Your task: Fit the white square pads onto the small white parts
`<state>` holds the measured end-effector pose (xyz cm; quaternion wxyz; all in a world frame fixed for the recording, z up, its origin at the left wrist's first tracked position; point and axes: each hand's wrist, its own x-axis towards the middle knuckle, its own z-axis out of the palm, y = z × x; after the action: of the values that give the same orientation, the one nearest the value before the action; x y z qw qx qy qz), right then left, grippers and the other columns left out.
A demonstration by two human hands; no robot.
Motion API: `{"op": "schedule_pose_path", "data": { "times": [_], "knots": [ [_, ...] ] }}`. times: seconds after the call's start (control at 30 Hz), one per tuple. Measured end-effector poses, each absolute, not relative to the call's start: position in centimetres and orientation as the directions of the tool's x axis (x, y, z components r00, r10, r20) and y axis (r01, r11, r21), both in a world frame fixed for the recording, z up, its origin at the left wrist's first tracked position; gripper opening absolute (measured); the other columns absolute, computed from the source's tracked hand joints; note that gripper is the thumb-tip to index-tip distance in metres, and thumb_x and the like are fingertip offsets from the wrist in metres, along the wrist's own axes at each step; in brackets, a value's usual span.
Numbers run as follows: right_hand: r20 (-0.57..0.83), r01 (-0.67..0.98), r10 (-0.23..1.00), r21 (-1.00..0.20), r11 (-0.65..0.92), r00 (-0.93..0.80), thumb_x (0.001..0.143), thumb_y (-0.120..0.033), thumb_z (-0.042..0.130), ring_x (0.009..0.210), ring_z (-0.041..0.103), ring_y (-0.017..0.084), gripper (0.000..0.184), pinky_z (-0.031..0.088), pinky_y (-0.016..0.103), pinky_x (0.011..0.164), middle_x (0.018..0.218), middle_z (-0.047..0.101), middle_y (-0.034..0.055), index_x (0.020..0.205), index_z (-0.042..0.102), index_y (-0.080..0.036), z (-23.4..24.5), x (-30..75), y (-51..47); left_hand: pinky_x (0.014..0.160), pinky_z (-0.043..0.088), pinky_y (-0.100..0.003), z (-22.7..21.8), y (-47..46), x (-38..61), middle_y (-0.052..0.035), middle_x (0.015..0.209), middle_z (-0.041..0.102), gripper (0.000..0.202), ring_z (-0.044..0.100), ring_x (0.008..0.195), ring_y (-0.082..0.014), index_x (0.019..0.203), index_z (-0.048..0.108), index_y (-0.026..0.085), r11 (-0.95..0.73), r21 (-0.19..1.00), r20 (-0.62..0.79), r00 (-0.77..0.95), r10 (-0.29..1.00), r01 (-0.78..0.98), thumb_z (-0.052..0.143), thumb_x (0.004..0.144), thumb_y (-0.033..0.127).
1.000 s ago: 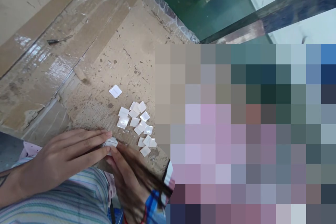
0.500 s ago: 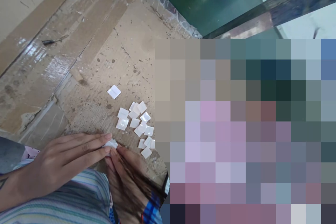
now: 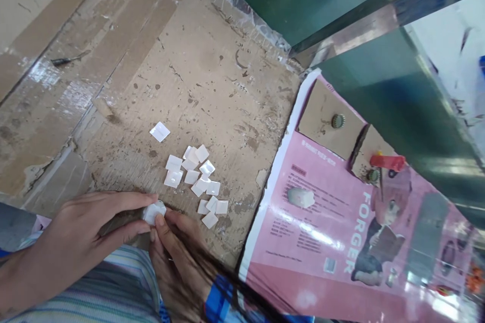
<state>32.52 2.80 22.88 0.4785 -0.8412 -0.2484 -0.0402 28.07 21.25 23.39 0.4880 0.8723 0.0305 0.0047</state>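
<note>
Both of my hands meet at the near edge of a stained cardboard sheet (image 3: 212,86). My left hand (image 3: 87,237) and my right hand (image 3: 174,252) pinch one small white square piece (image 3: 153,211) between their fingertips. Just beyond the fingers lies a loose cluster of several white squares (image 3: 197,181) on the cardboard. One more white square (image 3: 159,131) lies apart, farther up and to the left.
A pink printed poster (image 3: 341,222) lies to the right, with brown cardboard pieces (image 3: 326,116), bottle caps and a red object (image 3: 387,162) on it. A green metal frame (image 3: 379,60) runs behind. Taped cardboard covers the left side.
The view has shifted slightly; my hands stay together on the white piece, and my left fingers have curled in a little.
</note>
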Motion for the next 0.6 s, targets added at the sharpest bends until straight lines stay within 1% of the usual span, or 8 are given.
{"op": "schedule_pose_path", "data": {
  "times": [0.07,0.1,0.23,0.3,0.37,0.43,0.53,0.6],
  "knots": [
    [0.282,0.432,0.384,-0.811,-0.395,0.879,0.1,-0.014,0.064,0.09,0.077,0.018,0.035,0.069,0.025,0.075,0.106,0.074,0.0077,0.133,0.072,-0.025,23.0,32.5,2.7,0.087,0.063,-0.01,23.8,21.3,28.5,0.0051,0.118,0.081,0.029,0.081,0.098,-0.009,0.137,0.061,0.031,-0.579,0.814,-0.005,0.998,0.058,0.038,0.053,0.11,0.041],
    [0.27,0.419,0.383,-0.822,-0.386,0.883,0.101,-0.014,0.064,0.089,0.077,0.018,0.035,0.069,0.025,0.075,0.105,0.074,0.0076,0.133,0.071,-0.025,23.1,32.5,2.7,0.089,0.062,-0.008,23.9,21.4,28.6,0.0062,0.117,0.082,0.03,0.081,0.098,-0.008,0.136,0.062,0.031,-0.608,0.793,0.013,0.998,0.054,0.023,0.051,0.111,0.042],
    [0.22,0.356,0.369,-0.865,-0.355,0.903,0.101,-0.014,0.064,0.089,0.078,0.018,0.032,0.069,0.025,0.074,0.105,0.075,0.0072,0.129,0.073,-0.026,23.3,32.6,2.7,0.105,0.054,-0.01,24.0,21.5,28.7,0.0055,0.124,0.08,0.028,0.077,0.11,-0.0072,0.133,0.065,0.028,-0.657,0.752,0.069,0.998,-0.003,-0.054,0.048,0.113,0.037],
    [0.229,0.36,0.357,-0.861,-0.361,0.906,0.101,-0.015,0.064,0.09,0.077,0.016,0.028,0.069,0.024,0.074,0.106,0.073,0.0066,0.125,0.075,-0.025,23.4,32.8,2.9,0.109,0.053,-0.011,24.1,21.4,28.7,0.0051,0.126,0.079,0.026,0.076,0.113,-0.0066,0.134,0.064,0.028,-0.654,0.754,0.074,0.997,-0.003,-0.058,0.05,0.112,0.033],
    [0.255,0.376,0.336,-0.85,-0.369,0.907,0.103,-0.017,0.063,0.09,0.077,0.014,0.022,0.068,0.022,0.075,0.106,0.073,0.0062,0.119,0.076,-0.023,23.5,33.1,3.1,0.107,0.054,-0.011,24.4,21.3,28.9,0.0059,0.124,0.079,0.025,0.077,0.111,-0.0063,0.131,0.066,0.029,-0.65,0.76,0.07,0.997,0.033,-0.032,0.051,0.112,0.036],
    [0.264,0.381,0.331,-0.848,-0.368,0.906,0.103,-0.018,0.063,0.089,0.077,0.013,0.018,0.067,0.021,0.076,0.104,0.073,0.0059,0.114,0.077,-0.021,23.7,33.4,3.2,0.1,0.057,-0.01,24.9,21.2,29.3,0.0064,0.117,0.081,0.024,0.079,0.104,-0.0065,0.125,0.068,0.03,-0.651,0.759,0.075,0.995,0.059,-0.019,0.051,0.111,0.04],
    [0.222,0.345,0.345,-0.869,-0.353,0.912,0.103,-0.018,0.064,0.089,0.077,0.014,0.015,0.068,0.023,0.078,0.1,0.075,0.0051,0.11,0.077,-0.022,23.8,33.8,3.2,0.092,0.059,-0.007,25.4,21.2,30.1,0.0067,0.108,0.083,0.024,0.08,0.091,-0.0052,0.115,0.07,0.027,-0.67,0.741,0.12,0.991,0.056,-0.052,0.051,0.111,0.042],
    [0.201,0.316,0.334,-0.887,-0.338,0.921,0.101,-0.016,0.066,0.09,0.077,0.015,0.013,0.068,0.024,0.079,0.099,0.075,0.0044,0.107,0.076,-0.023,23.9,33.9,3.2,0.091,0.058,-0.005,25.6,21.2,30.5,0.0065,0.105,0.083,0.024,0.08,0.088,-0.0047,0.114,0.069,0.027,-0.681,0.728,0.148,0.988,0.046,-0.077,0.05,0.111,0.041]
  ]
}}
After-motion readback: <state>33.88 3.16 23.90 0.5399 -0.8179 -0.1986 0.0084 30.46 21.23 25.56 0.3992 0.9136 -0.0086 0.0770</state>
